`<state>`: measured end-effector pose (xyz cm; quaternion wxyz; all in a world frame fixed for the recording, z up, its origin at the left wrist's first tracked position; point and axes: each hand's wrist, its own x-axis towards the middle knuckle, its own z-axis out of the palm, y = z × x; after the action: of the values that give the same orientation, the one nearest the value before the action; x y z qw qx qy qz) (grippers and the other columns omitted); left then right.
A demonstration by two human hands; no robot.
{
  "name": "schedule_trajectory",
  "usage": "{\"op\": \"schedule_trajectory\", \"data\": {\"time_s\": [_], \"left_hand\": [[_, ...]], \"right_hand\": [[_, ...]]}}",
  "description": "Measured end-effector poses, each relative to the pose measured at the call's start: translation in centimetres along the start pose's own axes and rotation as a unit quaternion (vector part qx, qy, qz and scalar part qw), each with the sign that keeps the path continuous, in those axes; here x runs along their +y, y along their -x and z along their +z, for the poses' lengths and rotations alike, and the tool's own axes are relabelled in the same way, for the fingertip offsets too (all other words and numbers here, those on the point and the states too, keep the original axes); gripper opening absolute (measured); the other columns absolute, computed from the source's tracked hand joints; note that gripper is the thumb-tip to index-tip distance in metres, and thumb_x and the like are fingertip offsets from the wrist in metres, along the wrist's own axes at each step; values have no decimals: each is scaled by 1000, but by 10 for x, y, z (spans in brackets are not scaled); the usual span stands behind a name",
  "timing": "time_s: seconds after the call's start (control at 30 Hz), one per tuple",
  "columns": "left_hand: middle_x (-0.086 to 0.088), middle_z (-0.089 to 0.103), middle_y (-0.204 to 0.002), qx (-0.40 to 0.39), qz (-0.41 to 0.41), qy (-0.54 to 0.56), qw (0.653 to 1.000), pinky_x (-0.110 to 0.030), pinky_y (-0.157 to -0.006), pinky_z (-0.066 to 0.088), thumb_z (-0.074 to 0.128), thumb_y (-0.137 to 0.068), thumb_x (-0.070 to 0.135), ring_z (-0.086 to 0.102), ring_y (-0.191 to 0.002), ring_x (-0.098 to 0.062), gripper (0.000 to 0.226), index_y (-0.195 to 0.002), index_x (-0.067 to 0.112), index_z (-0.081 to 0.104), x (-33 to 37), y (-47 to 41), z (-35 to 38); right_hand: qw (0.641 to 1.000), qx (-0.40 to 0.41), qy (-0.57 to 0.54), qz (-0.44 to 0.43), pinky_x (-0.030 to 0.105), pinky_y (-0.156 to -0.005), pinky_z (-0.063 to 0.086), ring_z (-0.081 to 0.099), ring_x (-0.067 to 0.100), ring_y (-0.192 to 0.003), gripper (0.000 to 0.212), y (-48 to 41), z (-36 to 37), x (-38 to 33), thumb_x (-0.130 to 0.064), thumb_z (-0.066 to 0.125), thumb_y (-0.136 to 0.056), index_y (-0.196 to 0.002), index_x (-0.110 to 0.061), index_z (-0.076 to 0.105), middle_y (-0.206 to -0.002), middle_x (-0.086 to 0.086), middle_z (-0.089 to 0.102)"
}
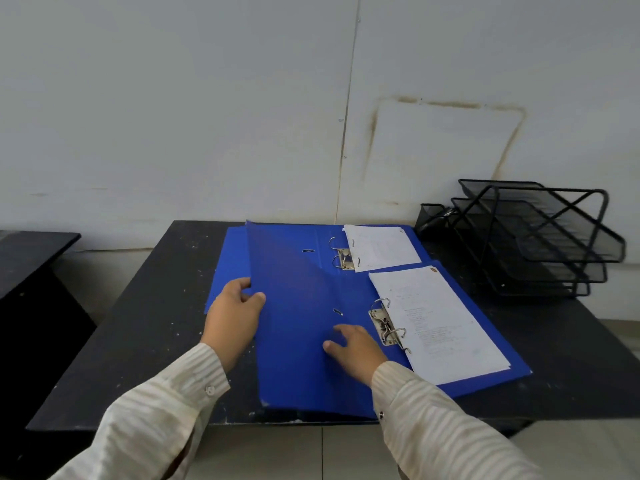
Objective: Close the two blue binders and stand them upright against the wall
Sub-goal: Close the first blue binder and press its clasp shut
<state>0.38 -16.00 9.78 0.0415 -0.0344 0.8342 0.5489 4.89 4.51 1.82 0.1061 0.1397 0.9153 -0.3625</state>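
Two blue binders lie open on a black table (138, 341). The near binder (298, 341) has its left cover lifted at an angle, and white pages (440, 323) sit on its metal rings (388, 323). My left hand (235, 313) grips the lifted cover's left edge, thumb on top. My right hand (353, 348) rests flat on the cover's inner face near the spine, fingers spread. The far binder (228, 258) lies open beneath and behind it by the wall, with its own pages (381, 247) and rings (341, 254).
A black wire-mesh stack of letter trays (540, 240) stands at the table's back right against the white wall (207, 116). A second dark table (31, 254) is at the left. Tiled floor shows below the table's front edge.
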Motion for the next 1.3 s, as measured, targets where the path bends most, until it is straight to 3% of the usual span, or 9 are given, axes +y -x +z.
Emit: {"op": "schedule_trajectory", "data": {"time_s": [0.17, 0.3, 0.4, 0.53, 0.8, 0.93, 1.03, 1.17, 1.3], "left_hand": [[-3, 69, -92, -55, 58, 83, 993, -29, -57, 56, 53, -95, 24, 70, -78, -18, 37, -132, 23, 50, 32, 11, 23], [-2, 69, -110, -106, 90, 140, 980, -19, -62, 54, 43, -101, 28, 70, -86, -13, 37, -138, 28, 45, 46, 17, 43], [5, 69, -106, -131, 110, 148, 974, -16, -64, 54, 39, -102, 29, 68, -87, -10, 41, -143, 31, 39, 54, 23, 61], [1, 63, -115, -159, 131, 136, 969, -34, -80, 58, 43, -100, 34, 67, -96, -14, 49, -148, 33, 30, 65, 26, 88], [9, 44, -124, -172, 189, 24, 967, -18, -82, 41, 47, -97, 35, 54, -95, -1, 58, -149, 34, 21, 68, 20, 163], [9, 40, -125, -174, 143, -8, 974, -16, -86, 34, 48, -97, 33, 51, -96, 4, 57, -149, 27, 25, 54, 12, 201], [3, 39, -131, -167, 75, -29, 983, -22, -98, 32, 49, -97, 35, 49, -112, -11, 58, -150, 22, 27, 39, 3, 227], [-12, 32, -149, -120, -29, -66, 990, -35, -115, 24, 50, -96, 40, 32, -139, -26, 59, -148, 19, 32, 13, -8, 256], [-18, 32, -148, -83, -117, -87, 986, -40, -115, 24, 53, -92, 46, 32, -137, -34, 64, -147, 21, 33, -7, -11, 267]], "right_hand": [[995, 34, -76, -49, 33, -100, 39, 50, 22, -120, 38, 18, -19, -35, -37, 43, -96, -126, -16, 54, -133, 7, 55], [981, 65, -168, -74, 35, -94, 45, 57, 17, -106, 32, 35, -43, -55, -40, 41, -96, -115, -22, 60, -119, 1, 62], [964, 77, -241, -85, 37, -97, 47, 62, 12, -104, 35, 45, -66, -62, -45, 43, -95, -114, -25, 64, -114, -4, 67], [942, 75, -309, -106, 30, -92, 50, 65, 5, -98, 27, 52, -100, -63, -49, 52, -89, -101, -32, 70, -103, -11, 71], [938, 44, -332, -89, 41, -91, 53, 66, 16, -102, 25, 40, -164, -20, -24, 55, -84, -105, -27, 70, -105, -5, 72], [919, 12, -387, -75, 38, -74, 56, 69, 22, -84, 28, 30, -191, 11, -8, 50, -84, -102, -18, 69, -97, 6, 74], [913, -11, -401, -69, 26, -58, 54, 68, 17, -71, 31, 22, -211, 38, -1, 46, -82, -99, -14, 68, -86, 3, 73], [915, -38, -398, -59, 27, -57, 49, 59, 19, -68, 33, 10, -236, 76, 2, 42, -79, -90, -13, 69, -80, 5, 66], [917, -37, -396, -25, 26, -56, 47, 56, 19, -63, 32, -2, -251, 114, 7, 39, -77, -97, -4, 63, -77, 8, 61]]}}
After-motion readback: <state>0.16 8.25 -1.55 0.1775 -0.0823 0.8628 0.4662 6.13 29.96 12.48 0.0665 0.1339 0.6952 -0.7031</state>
